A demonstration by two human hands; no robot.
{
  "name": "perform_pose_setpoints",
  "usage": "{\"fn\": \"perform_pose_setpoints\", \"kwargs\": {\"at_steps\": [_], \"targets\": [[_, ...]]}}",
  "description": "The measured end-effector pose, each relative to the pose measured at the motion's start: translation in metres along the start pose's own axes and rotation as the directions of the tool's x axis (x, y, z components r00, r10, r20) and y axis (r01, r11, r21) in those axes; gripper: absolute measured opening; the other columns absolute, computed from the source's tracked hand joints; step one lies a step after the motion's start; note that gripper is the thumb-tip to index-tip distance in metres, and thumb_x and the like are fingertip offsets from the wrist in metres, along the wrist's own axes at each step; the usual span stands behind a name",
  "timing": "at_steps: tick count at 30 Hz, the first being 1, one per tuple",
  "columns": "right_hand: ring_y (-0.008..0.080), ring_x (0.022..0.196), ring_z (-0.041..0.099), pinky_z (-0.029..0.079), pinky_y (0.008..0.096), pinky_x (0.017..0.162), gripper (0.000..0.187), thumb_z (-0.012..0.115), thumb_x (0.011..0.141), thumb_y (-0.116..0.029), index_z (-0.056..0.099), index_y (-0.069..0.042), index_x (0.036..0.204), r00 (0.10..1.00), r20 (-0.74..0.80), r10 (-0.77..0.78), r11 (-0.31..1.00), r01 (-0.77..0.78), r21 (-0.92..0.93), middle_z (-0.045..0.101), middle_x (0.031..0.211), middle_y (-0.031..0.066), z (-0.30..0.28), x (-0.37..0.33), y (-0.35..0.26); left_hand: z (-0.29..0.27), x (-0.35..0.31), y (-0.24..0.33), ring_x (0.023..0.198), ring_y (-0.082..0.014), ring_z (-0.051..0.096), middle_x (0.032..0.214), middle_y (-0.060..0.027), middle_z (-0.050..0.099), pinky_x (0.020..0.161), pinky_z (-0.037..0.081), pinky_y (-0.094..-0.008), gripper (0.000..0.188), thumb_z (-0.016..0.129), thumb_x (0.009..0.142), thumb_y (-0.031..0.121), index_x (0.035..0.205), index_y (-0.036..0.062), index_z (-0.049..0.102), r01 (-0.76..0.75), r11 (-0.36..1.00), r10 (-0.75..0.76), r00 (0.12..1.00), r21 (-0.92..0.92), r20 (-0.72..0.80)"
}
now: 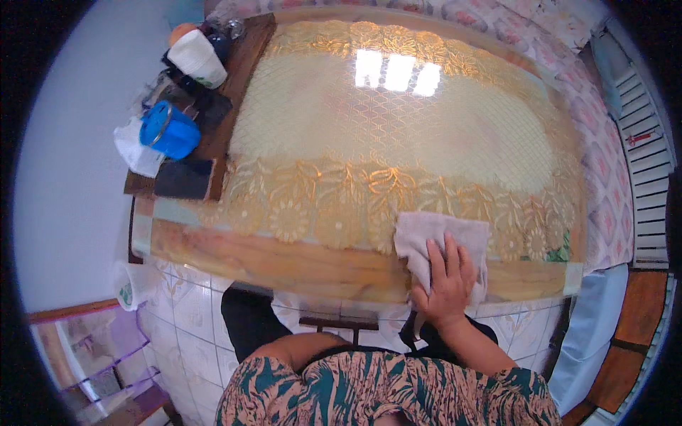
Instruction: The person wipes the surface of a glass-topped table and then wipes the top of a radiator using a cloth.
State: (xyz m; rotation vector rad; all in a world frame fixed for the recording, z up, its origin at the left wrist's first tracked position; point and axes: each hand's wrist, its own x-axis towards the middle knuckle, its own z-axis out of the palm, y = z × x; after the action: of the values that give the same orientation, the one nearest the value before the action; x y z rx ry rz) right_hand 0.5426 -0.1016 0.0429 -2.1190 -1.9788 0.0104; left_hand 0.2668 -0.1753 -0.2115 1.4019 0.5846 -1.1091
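Observation:
My right hand [447, 280] lies on a pale pinkish-grey cloth [415, 234] at the near edge of the table [327, 266]. Its fingers are stretched out and slightly apart, pressing the cloth flat from above. Part of the cloth reaches beyond the fingertips onto a gold lace-patterned table cover [298, 177]. My left forearm is bent in front of my body, low in the picture, and the left hand itself does not show.
A dark wooden tray [245, 78] at the table's left holds a blue canister [170, 131], a white cup-shaped item [197, 58] and a dark box [185, 177]. A patterned sofa [604, 163] borders the far and right sides. A white bin [135, 284] stands at lower left.

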Motion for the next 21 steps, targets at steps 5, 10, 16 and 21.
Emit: {"fn": "perform_pose_setpoints", "kwargs": {"at_steps": [5, 10, 16, 21], "targets": [[0.0346, 0.125, 0.037, 0.029, 0.0495, 0.096, 0.072, 0.067, 0.064, -0.037, 0.051, -0.014, 0.131, 0.996, -0.088, -0.008, 1.000, 0.010, 0.019, 0.040, 0.142, 0.0131, 0.004, -0.002, -0.006, 0.009, -0.008, 0.023, 0.091, -0.0313, 0.062, 0.110, -0.0168, 0.065, 0.085, 0.047, -0.0396, 0.039, 0.057, 0.089, 0.032, 0.118, 0.0071, 0.061, -0.057, 0.993, 0.045, 0.992, 0.104, 0.122], [0.0348, 0.127, 0.036, 0.027, 0.0496, 0.101, 0.069, 0.065, 0.069, -0.037, 0.049, -0.016, 0.133, 0.994, -0.112, 0.010, 1.000, -0.008, 0.016, 0.040, 0.142, 0.0124, 0.003, -0.006, 0.002, -0.010, -0.116, 0.078, 0.088, -0.0230, 0.061, 0.104, -0.0128, 0.067, 0.083, 0.048, -0.0366, 0.038, 0.058, 0.090, 0.032, 0.118, 0.0065, 0.061, -0.408, 0.901, 0.419, 0.734, 0.146, -0.535], [0.0334, 0.129, 0.035, 0.028, 0.0502, 0.101, 0.071, 0.067, 0.069, -0.040, 0.047, -0.017, 0.134, 0.996, -0.085, -0.005, 0.995, 0.013, 0.096, 0.041, 0.140, 0.0135, 0.007, -0.007, 0.000, -0.050, -0.228, 0.142, 0.097, -0.0182, 0.061, 0.107, -0.0089, 0.066, 0.085, 0.048, -0.0325, 0.026, 0.059, 0.090, 0.013, 0.115, 0.0041, 0.062, -0.517, 0.769, 0.371, -0.118, 0.376, -0.921], [0.0318, 0.131, 0.035, 0.027, 0.0501, 0.102, 0.074, 0.069, 0.068, -0.043, 0.047, -0.019, 0.134, 0.978, -0.191, -0.084, 0.982, 0.113, 0.150, 0.041, 0.140, 0.0137, 0.011, -0.010, 0.023, -0.144, -0.201, 0.132, 0.121, -0.0332, 0.046, 0.130, -0.0150, 0.052, 0.104, 0.033, -0.0450, 0.041, 0.058, 0.086, 0.018, 0.125, 0.0038, 0.052, 0.109, 0.955, 0.291, -0.541, 0.277, -0.789]]}}
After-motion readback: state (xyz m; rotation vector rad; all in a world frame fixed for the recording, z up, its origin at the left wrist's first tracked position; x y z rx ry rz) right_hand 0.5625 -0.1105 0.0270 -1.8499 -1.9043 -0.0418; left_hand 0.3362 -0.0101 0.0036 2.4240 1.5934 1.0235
